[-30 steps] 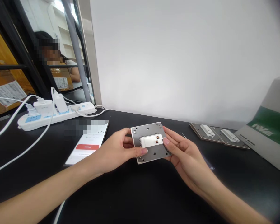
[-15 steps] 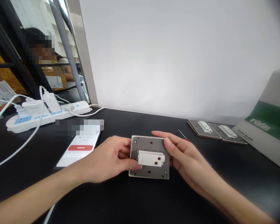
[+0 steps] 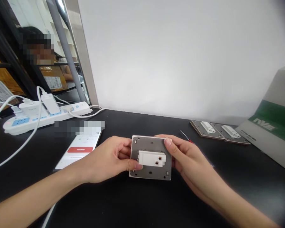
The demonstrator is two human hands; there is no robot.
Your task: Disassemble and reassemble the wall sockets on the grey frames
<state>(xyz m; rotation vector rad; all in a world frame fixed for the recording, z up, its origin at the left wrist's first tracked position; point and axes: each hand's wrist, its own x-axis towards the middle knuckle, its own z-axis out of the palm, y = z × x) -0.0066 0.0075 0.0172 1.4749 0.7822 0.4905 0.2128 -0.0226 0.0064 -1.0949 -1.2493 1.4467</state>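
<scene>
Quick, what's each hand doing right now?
Left hand: closed, holding the wall-switch plate by its left edge.
Right hand: closed, holding the wall-switch plate by its right edge.

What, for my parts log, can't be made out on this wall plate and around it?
Head view only:
- The metal wall plate: its front faces away, and the left hand and right hand cover parts of its edges.
- The white module: any markings are too small to read.
- The phone: the top is blurred out; the remaining text is too small.
- The green-and-white carton: cut off by the right edge.
</scene>
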